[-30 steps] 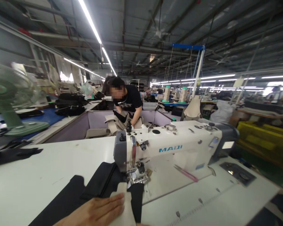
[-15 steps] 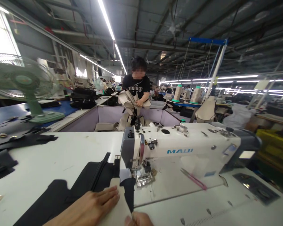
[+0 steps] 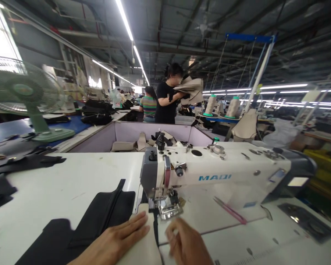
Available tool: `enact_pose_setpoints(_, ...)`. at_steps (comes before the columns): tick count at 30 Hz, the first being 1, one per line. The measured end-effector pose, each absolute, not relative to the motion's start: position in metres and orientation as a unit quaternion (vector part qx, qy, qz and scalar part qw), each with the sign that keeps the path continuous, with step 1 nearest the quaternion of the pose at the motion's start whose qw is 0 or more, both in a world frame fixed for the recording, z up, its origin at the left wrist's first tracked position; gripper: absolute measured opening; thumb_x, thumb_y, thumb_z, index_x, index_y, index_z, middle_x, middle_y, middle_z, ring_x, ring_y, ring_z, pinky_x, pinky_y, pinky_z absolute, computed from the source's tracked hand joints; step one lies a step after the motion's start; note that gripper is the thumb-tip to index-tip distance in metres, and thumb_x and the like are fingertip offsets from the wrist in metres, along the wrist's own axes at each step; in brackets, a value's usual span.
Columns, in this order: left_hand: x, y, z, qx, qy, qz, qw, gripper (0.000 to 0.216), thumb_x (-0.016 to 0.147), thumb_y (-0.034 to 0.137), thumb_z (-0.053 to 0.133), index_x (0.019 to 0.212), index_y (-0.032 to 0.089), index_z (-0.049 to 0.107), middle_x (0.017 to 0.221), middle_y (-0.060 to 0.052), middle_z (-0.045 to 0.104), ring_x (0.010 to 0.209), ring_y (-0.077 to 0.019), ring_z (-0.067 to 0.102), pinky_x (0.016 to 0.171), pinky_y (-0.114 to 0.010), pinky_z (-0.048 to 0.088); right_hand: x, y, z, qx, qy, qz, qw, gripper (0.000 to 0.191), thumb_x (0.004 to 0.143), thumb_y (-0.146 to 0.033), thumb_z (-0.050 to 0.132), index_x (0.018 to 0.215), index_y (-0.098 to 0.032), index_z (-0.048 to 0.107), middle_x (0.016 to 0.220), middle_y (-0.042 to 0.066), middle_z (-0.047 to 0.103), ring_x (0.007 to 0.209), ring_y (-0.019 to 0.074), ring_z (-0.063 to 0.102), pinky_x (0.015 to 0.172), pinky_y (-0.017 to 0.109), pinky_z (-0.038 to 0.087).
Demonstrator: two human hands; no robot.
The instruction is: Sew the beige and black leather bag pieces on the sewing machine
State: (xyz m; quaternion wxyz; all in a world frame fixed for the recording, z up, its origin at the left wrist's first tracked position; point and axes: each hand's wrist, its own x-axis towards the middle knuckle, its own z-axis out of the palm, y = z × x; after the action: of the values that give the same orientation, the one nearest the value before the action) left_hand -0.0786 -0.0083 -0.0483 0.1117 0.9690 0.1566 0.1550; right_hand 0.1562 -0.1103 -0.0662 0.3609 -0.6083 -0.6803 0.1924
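My left hand [image 3: 121,237] lies flat on a beige fabric panel [image 3: 143,254], its fingers stretched toward the presser foot. Black fabric edging shows along the panel's right side, by the needle area of the white sewing machine [image 3: 226,191]. My right hand [image 3: 186,241] is raised just right of the panel, in front of the presser foot [image 3: 168,213]. Its fingers look curled but are smeared by motion, and I cannot see whether anything is in them. Left of my left hand, a black fabric piece [image 3: 99,213] with a raised strip lies on the white table.
Pink-handled snips [image 3: 231,210] lie on the machine bed. A green fan [image 3: 30,99] and dark fabric pieces [image 3: 22,151] are on the left. Behind the machine is a lilac-walled bin [image 3: 93,138] holding beige pieces. A co-worker [image 3: 167,95] stands beyond it, carrying beige pieces.
My right hand has left the beige panel's near edge and moved up and right. The panel and left hand shifted slightly toward the machine. The co-worker straightened up, lifting beige pieces from the bin.
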Motion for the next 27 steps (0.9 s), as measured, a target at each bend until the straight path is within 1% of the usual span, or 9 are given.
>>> enact_pose_setpoints(2, -0.078, -0.013, -0.052, 0.966, 0.166, 0.165, 0.114, 0.055, 0.096, 0.022, 0.035, 0.150, 0.030, 0.029, 0.154, 0.000, 0.031, 0.140, -0.0200, 0.031, 0.112, -0.035, 0.031, 0.169, -0.099, -0.049, -0.572, -0.733, 0.099, 0.354, 0.020, 0.093, -0.012, 0.035, 0.098, -0.019, 0.053, 0.097, 0.007, 0.057, 0.091, 0.0234, 0.057, 0.079, 0.036, 0.046)
enact_pose_setpoints(5, -0.076, -0.017, -0.052, 0.961, 0.194, 0.166, 0.110, 0.052, 0.098, 0.021, 0.035, 0.148, 0.035, 0.033, 0.152, 0.003, 0.033, 0.139, -0.0183, 0.033, 0.112, -0.033, 0.030, 0.175, -0.078, -0.048, -0.546, -0.778, 0.019, 0.311, 0.035, 0.082, 0.003, 0.036, 0.104, -0.019, 0.051, 0.099, 0.007, 0.055, 0.094, 0.0247, 0.052, 0.085, 0.041, 0.045)
enact_pose_setpoints(10, -0.071, -0.024, -0.044, 0.948, 0.248, 0.155, 0.127, 0.047, 0.098, 0.022, 0.041, 0.142, 0.040, 0.043, 0.150, 0.006, 0.036, 0.136, -0.0174, 0.038, 0.112, -0.031, 0.030, 0.178, -0.071, -0.053, -0.519, -0.807, 0.050, 0.279, 0.034, 0.073, 0.007, 0.042, 0.095, -0.017, 0.051, 0.094, 0.004, 0.055, 0.091, 0.0235, 0.049, 0.085, 0.042, 0.046)
enact_pose_setpoints(14, -0.070, -0.026, -0.033, 0.934, 0.282, 0.145, 0.166, 0.046, 0.097, 0.032, 0.048, 0.142, 0.039, 0.043, 0.150, 0.004, 0.034, 0.134, -0.0199, 0.041, 0.111, -0.032, 0.031, 0.190, -0.093, -0.040, -0.462, -0.838, 0.045, 0.287, 0.027, 0.077, 0.003, 0.039, 0.092, -0.014, 0.052, 0.094, 0.008, 0.055, 0.091, 0.0233, 0.051, 0.083, 0.040, 0.050)
enact_pose_setpoints(16, -0.070, -0.022, -0.028, 0.932, 0.278, 0.135, 0.190, 0.048, 0.095, 0.038, 0.052, 0.142, 0.037, 0.044, 0.150, 0.002, 0.035, 0.132, -0.0211, 0.043, 0.111, -0.032, 0.033, 0.195, -0.102, -0.043, -0.401, -0.872, 0.012, 0.280, 0.031, 0.082, 0.001, 0.039, 0.106, -0.010, 0.054, 0.107, 0.012, 0.058, 0.104, 0.0234, 0.052, 0.096, 0.040, 0.048)
enact_pose_setpoints(18, -0.070, -0.017, -0.027, 0.931, 0.271, 0.131, 0.205, 0.047, 0.094, 0.042, 0.053, 0.141, 0.036, 0.047, 0.149, 0.002, 0.036, 0.132, -0.0213, 0.043, 0.111, -0.032, 0.034, 0.196, -0.105, -0.056, -0.316, -0.908, -0.052, 0.269, 0.029, 0.092, -0.003, 0.039, 0.115, -0.010, 0.055, 0.117, 0.011, 0.060, 0.119, 0.0203, 0.049, 0.113, 0.036, 0.034)
enact_pose_setpoints(21, -0.069, -0.010, -0.026, 0.935, 0.263, 0.122, 0.206, 0.045, 0.094, 0.041, 0.054, 0.138, 0.038, 0.050, 0.148, 0.003, 0.037, 0.132, -0.0209, 0.043, 0.111, -0.031, 0.035, 0.185, -0.098, -0.086, -0.245, -0.913, -0.104, 0.309, 0.028, 0.104, -0.015, 0.032, 0.108, -0.012, 0.060, 0.104, 0.005, 0.069, 0.119, 0.0133, 0.053, 0.118, 0.030, 0.018)
enact_pose_setpoints(23, -0.067, -0.006, -0.024, 0.944, 0.242, 0.110, 0.194, 0.046, 0.092, 0.039, 0.056, 0.138, 0.038, 0.049, 0.148, 0.004, 0.038, 0.132, -0.0209, 0.044, 0.110, -0.030, 0.036, 0.176, -0.091, -0.100, -0.242, -0.897, -0.092, 0.358, 0.037, 0.107, -0.023, 0.026, 0.106, -0.011, 0.061, 0.097, 0.006, 0.070, 0.113, 0.0120, 0.058, 0.117, 0.028, 0.022)
enact_pose_setpoints(27, -0.063, -0.004, -0.014, 0.966, 0.203, 0.079, 0.137, 0.045, 0.095, 0.029, 0.052, 0.139, 0.038, 0.047, 0.148, 0.005, 0.040, 0.133, -0.0192, 0.044, 0.108, -0.029, 0.040, 0.168, -0.091, -0.101, -0.249, -0.905, -0.075, 0.336, 0.035, 0.106, -0.021, 0.029, 0.115, -0.007, 0.060, 0.111, 0.010, 0.068, 0.123, 0.0145, 0.052, 0.111, 0.024, 0.035)
